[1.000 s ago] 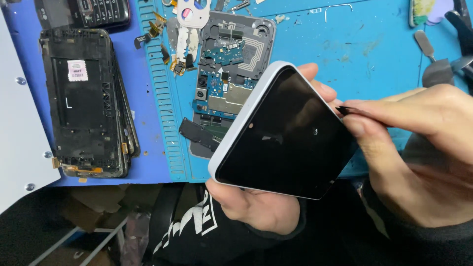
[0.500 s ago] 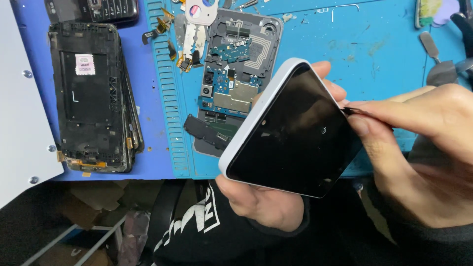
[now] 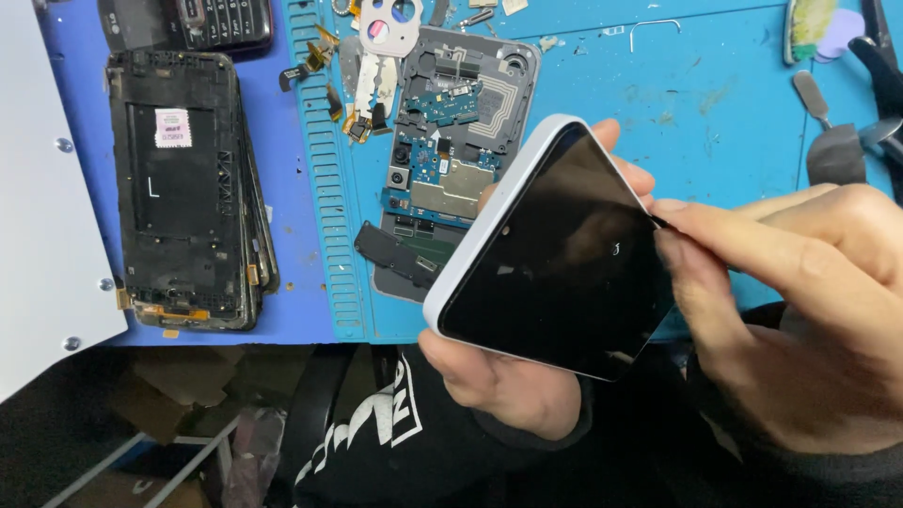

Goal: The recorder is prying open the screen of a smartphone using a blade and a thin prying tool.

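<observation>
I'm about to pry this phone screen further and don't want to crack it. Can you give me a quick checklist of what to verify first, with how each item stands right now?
1. Support: the left hand cups the white-framed phone from below, fingertips wrapping its far edge: ok.
2. Contact at the edge: the right hand pinches something small and dark at the phone's right edge; what it is: cannot tell.
3. Screen glass: dark, no visible cracks: ok.
4. Seam opened: no gap visible: cannot tell.
5. Space beneath: the opened phone body with its exposed board lies on the blue mat directly under the held phone: not ok.
</observation>
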